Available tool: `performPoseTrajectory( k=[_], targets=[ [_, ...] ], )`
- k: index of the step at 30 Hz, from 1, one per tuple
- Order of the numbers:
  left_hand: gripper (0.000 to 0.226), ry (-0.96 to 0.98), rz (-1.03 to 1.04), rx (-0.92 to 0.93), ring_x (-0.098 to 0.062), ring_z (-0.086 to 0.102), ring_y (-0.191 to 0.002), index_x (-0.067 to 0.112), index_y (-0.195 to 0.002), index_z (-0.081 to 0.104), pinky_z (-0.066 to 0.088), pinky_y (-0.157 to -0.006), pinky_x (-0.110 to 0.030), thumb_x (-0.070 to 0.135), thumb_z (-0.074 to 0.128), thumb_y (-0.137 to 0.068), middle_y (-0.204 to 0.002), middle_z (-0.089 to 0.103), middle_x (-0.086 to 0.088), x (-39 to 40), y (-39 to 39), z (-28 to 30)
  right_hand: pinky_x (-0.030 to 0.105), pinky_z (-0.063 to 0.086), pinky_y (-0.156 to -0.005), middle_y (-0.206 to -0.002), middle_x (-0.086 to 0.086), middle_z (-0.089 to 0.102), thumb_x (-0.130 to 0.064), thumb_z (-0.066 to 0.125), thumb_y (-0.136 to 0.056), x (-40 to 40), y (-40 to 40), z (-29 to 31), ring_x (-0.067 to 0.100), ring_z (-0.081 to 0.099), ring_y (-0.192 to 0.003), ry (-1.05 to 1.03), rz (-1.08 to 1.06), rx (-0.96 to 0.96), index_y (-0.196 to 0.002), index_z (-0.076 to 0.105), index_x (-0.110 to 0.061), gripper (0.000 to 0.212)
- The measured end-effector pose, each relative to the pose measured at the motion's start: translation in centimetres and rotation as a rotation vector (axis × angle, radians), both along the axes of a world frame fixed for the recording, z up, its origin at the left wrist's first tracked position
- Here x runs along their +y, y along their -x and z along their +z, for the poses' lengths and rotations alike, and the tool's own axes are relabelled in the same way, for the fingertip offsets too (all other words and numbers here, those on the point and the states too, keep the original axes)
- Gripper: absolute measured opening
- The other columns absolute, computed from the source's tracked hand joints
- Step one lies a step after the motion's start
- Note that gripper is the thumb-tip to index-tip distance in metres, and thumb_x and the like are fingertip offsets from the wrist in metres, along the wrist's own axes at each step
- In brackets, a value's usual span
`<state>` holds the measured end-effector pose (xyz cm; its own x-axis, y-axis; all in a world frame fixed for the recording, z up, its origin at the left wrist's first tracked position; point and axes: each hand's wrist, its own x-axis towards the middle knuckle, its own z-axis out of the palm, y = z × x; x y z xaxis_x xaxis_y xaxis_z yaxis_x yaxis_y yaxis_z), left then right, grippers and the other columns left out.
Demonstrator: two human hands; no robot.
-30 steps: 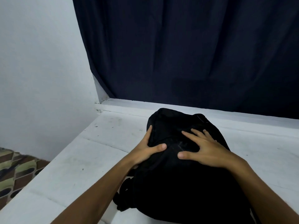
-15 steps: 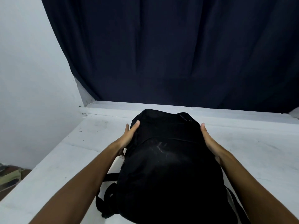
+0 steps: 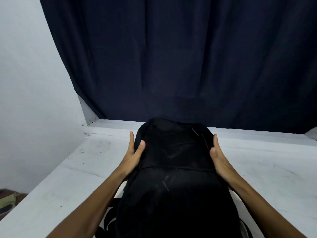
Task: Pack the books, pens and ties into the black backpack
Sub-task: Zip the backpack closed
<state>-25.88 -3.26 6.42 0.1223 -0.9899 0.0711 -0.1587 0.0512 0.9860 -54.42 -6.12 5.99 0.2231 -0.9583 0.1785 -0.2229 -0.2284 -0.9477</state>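
I'm looking down at the black backpack [image 3: 173,177], and it's lying flat on the white table [image 3: 265,165], its top end pointing away from me toward the far edge and its bottom end running out of the lower edge of the view. A zip line is crossing it from side to side about halfway up, and a short zipper [image 3: 199,136] is showing near the top right corner. Pale scuff marks are sitting on the fabric near the middle. Black straps [image 3: 109,219] are spilling out from under its lower left side onto the table.

My left hand [image 3: 133,157] is pressing against the left flank of the bag, fingers straight and together along the side, thumb lying up over the front face. My right hand [image 3: 217,158] is doing the mirror of that on the right flank, fingers straight and close together, thumb resting on the edge of the front panel. So both palms are flattened against the bag from either side, neither one curling round anything. Both forearms are coming in bare from the bottom corners.

No books, pens or ties are showing to me right now.

Behind the bag, a dark blue curtain [image 3: 180,57] is hanging down to the back of the table. To the left a pale wall [image 3: 30,83] is rising, and a bit of patterned floor [image 3: 7,200] is peeking in at the lower left.
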Motion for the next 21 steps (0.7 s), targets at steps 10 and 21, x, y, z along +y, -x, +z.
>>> performPoseTrajectory(
  k=[10, 21],
  targets=[
    [0.133, 0.523, -0.168, -0.127, -0.011, 0.020, -0.148, 0.034, -0.146, -0.026, 0.025, -0.116, -0.023, 0.077, 0.067, -0.062, -0.160, 0.016, 0.018, -1.1, 3.1, 5.4, 0.008, 0.006, -0.113, -0.160, -0.006, -0.004, -0.094, 0.055, -0.045, -0.7, 2.5, 6.3, 0.000, -0.006, -0.146, 0.462, -0.088, 0.102, -0.141, -0.014, -0.058, 0.124],
    [0.143, 0.631, -0.076, -0.283, -0.010, 0.019, -0.148, 0.062, -0.144, 0.000, 0.020, -0.120, -0.050, 0.065, 0.089, -0.033, -0.159, 0.020, 0.013, -4.8, 3.0, 4.1, -0.006, 0.009, -0.100, -0.154, -0.002, 0.022, -0.080, 0.075, -0.035, -2.9, 3.1, 5.0, -0.010, 0.015, -0.138, 0.459, -0.198, 0.072, -0.138, 0.000, -0.067, 0.128]
  ],
)
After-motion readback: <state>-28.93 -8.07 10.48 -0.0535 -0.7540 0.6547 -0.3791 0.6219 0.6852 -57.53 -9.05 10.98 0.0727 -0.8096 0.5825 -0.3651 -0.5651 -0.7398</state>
